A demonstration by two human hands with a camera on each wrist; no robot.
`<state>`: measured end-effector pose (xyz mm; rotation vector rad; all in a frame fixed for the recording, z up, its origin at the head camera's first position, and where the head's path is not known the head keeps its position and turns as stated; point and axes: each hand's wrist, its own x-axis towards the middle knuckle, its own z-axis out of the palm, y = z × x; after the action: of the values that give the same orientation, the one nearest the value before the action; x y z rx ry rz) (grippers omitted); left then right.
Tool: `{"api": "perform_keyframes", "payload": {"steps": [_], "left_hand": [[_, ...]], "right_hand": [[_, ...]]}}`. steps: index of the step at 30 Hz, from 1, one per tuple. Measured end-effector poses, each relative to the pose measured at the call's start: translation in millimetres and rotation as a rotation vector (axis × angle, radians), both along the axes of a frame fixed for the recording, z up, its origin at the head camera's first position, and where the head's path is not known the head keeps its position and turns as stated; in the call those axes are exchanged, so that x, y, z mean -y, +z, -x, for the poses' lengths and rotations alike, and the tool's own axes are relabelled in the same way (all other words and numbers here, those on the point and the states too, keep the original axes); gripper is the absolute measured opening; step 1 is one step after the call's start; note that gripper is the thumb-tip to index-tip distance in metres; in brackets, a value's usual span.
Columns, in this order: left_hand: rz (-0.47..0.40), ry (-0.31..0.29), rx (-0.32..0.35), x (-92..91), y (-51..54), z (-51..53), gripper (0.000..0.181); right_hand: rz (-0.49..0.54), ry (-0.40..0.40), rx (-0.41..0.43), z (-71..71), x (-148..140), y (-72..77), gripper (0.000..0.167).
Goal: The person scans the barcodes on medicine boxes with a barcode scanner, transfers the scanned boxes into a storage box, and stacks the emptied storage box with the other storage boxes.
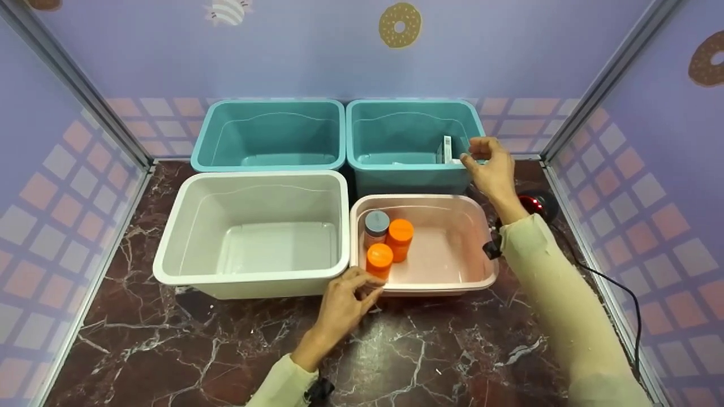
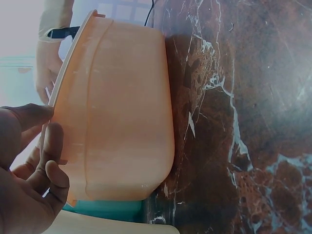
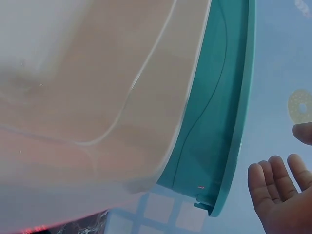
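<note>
My left hand [image 1: 342, 302] pinches the front rim of the pink bin [image 1: 444, 254], near its left corner. In the left wrist view the thumb and fingers lie on either side of that rim. Inside the pink bin, at its left, stand two orange bottles [image 1: 400, 237] and a bottle with a grey lid [image 1: 376, 221]. My right hand [image 1: 495, 169] hovers by the right front corner of the right teal bin [image 1: 410, 180]. Its fingers are loosely bent around nothing. A small white box [image 1: 447, 150] stands in that teal bin, partly hidden by the front wall.
Left of the pink bin is a white bin [image 1: 254, 280]; behind it stands another teal bin [image 1: 268, 168]. A black device with red lights [image 1: 534, 204] sits at the right, its cable [image 1: 616, 285] running forward. Panel walls enclose the dark marbled table [image 1: 215, 350].
</note>
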<state>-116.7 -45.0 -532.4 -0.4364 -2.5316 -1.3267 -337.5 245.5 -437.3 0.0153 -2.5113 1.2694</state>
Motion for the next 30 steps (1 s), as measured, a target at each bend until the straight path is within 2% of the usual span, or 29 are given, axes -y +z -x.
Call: {"api": "perform_keyframes", "payload": {"steps": [7, 19, 30], "left_hand": [[0.004, 0.007, -0.012, 0.3, -1.2, 0.3, 0.012], [0.009, 0.016, -0.017, 0.3, -1.3, 0.7, 0.012], [-0.001, 0.006, -0.013, -0.5, -0.9, 0.9, 0.012]], "right_hand": [[0.003, 0.025, 0.029, -9.8, 1.7, 2.1, 0.038], [0.025, 0.1, 0.004, -24.4, 10.1, 7.2, 0.037], [0.02, 0.153, 0.033, -36.3, 15.5, 10.6, 0.036]]}}
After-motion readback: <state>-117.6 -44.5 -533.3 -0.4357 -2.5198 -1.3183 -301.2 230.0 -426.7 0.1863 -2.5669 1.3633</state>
